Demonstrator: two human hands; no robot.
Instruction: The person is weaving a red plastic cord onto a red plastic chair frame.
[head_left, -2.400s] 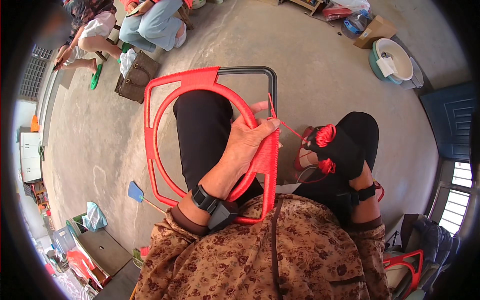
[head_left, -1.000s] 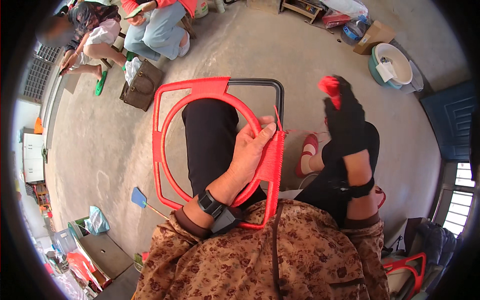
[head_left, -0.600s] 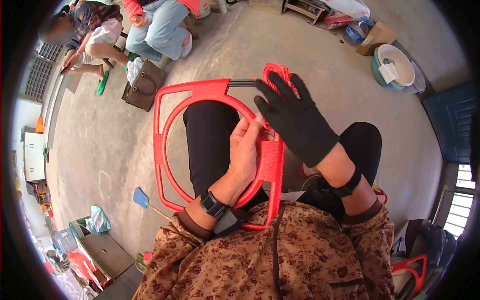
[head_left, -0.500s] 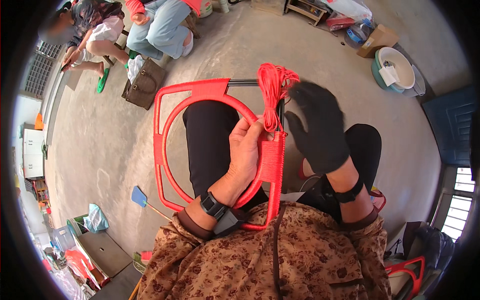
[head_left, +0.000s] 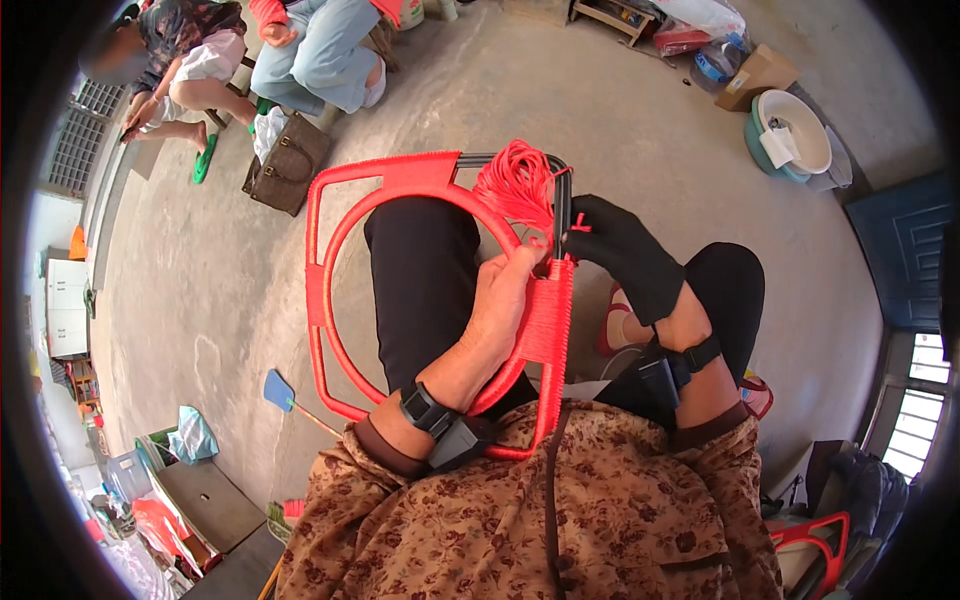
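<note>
Hard, gray floor [head_left: 210, 350] with pale smudges spreads all around me. Over my lap is a boxy frame [head_left: 418, 178] with a round ring [head_left: 463, 198] inside. Tight, bumpy rows of red cord [head_left: 547, 322] wrap it, but smooth black bars [head_left: 564, 205] show at the top right corner. My bare left hand [head_left: 497, 295] is clamped on its right side. My right hand [head_left: 630, 258], in a black glove, is at the bars; I cannot tell if those fingers pinch anything. Near that corner is a loopy red bundle [head_left: 515, 185]. Far off, a clear jug [head_left: 722, 55] has a blue label [head_left: 707, 70], too small to read.
</note>
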